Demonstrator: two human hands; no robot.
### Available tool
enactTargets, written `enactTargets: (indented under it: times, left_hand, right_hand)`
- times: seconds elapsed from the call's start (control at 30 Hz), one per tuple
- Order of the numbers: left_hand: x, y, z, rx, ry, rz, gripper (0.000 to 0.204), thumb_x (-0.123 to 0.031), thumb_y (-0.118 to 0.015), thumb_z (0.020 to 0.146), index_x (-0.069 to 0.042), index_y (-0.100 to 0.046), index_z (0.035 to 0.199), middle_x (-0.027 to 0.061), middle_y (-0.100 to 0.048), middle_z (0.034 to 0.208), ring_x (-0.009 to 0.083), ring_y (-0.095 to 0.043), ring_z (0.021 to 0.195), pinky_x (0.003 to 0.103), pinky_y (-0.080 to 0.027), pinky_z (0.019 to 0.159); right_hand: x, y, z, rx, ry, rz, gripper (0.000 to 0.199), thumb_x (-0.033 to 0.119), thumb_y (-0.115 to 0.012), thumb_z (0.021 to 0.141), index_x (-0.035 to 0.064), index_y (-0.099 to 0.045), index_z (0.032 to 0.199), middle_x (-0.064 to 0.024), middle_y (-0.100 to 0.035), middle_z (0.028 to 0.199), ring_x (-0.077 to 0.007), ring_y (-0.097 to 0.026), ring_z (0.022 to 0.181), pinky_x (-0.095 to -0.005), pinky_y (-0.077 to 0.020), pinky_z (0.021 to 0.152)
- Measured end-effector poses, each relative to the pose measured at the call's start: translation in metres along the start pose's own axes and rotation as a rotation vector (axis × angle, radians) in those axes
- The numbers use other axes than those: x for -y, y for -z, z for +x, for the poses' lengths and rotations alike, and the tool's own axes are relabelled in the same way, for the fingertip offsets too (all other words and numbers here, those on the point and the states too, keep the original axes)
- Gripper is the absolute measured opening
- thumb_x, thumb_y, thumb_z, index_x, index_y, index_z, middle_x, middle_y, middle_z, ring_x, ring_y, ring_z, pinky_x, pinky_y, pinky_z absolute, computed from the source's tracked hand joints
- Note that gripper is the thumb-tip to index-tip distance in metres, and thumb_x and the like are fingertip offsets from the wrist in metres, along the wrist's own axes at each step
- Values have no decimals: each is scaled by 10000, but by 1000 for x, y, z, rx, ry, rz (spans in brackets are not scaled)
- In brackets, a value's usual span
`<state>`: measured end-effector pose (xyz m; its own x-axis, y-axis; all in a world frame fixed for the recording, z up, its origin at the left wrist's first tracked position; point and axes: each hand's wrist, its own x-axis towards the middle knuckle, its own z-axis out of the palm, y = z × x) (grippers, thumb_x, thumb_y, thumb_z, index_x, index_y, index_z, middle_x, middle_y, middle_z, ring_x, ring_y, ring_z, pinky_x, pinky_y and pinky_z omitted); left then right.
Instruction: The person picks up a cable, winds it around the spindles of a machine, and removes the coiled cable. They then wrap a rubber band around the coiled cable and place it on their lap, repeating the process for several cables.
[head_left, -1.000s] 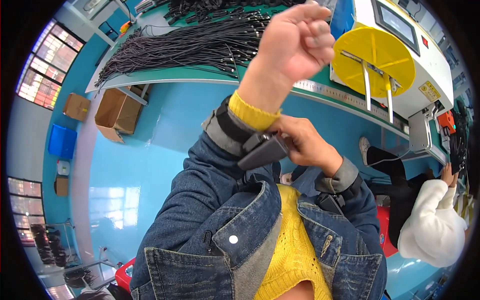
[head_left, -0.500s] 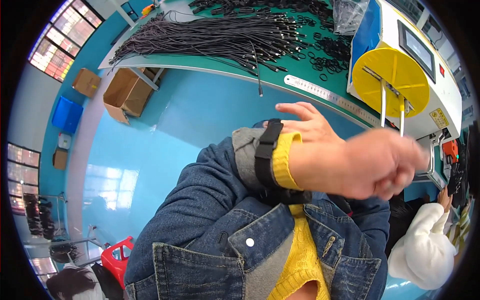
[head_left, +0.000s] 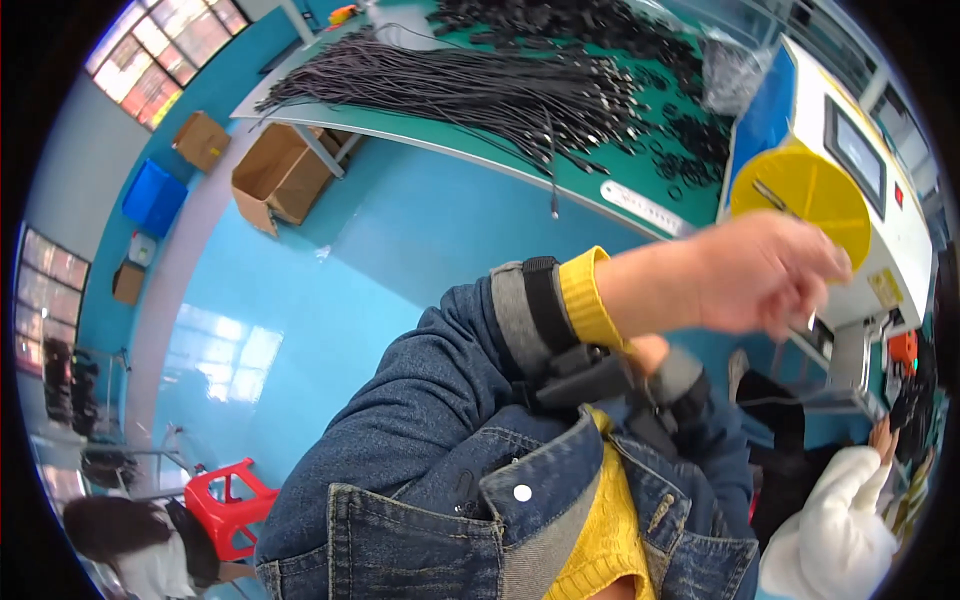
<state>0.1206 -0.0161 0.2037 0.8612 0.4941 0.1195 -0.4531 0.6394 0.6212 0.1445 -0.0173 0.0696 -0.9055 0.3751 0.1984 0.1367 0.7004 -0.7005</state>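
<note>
My left hand [head_left: 765, 272] is raised across in front of me, its loosely curled fingers apart and slightly blurred. Nothing shows in them. From this view it overlaps the lower edge of the yellow disc [head_left: 805, 190] on a white machine [head_left: 835, 95]; whether they touch I cannot tell. Below the left forearm, only a small part of my right hand [head_left: 652, 354] shows; its fingers are hidden. Black straps and a dark device [head_left: 580, 375] sit around my wrists. On the green table [head_left: 625, 172] lies a big bundle of black cables [head_left: 470, 90], one end hanging over the edge.
Black rings [head_left: 680, 160], a steel ruler [head_left: 640, 207] and a clear plastic bag [head_left: 735, 72] lie near the machine. A cardboard box [head_left: 285, 175] stands below the table. A person in white [head_left: 830, 530] works at the right; another sits by a red stool [head_left: 230, 505].
My view has shifted, so the table sits further right. My left hand has moved up over the disc's edge. My right hand has gone from beyond the left forearm down behind it.
</note>
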Motion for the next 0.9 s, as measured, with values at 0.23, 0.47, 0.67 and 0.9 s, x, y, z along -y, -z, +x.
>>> enactTargets:
  times: [0.23,0.47,0.67,0.9]
  left_hand:
    - [-58,136,-22,-755,-1007,2305,132,-195,-591,755,-84,-523,776,66,-552,641,222,-568,599,336,-458,521]
    - [-176,279,-98,-1102,57,2723,127,-137,-512,748,-84,-611,805,106,-588,841,282,-579,837,409,-486,655]
    - [-221,356,-141,-1134,-36,2679,177,-158,-482,798,-104,-589,930,116,-576,909,292,-576,863,411,-482,677]
    - [-238,372,-153,-921,-38,2554,165,-207,-493,827,-92,-561,924,134,-566,886,310,-571,853,423,-476,677]
  right_hand:
    - [42,-32,-30,-574,-151,667,308,-92,-434,749,6,-594,993,-114,-609,966,-144,-584,758,-224,-465,604]
    - [-22,-49,-89,-793,-526,788,209,-54,-448,770,-14,-610,896,-80,-635,782,-109,-577,661,-213,-453,555]
    - [-36,-58,-95,-914,-754,765,193,-32,-455,782,0,-608,895,-67,-634,763,-90,-565,608,-201,-439,532]
    - [-53,-50,-85,-885,-816,764,177,-12,-468,793,0,-606,902,-63,-632,755,-83,-559,603,-194,-434,528]
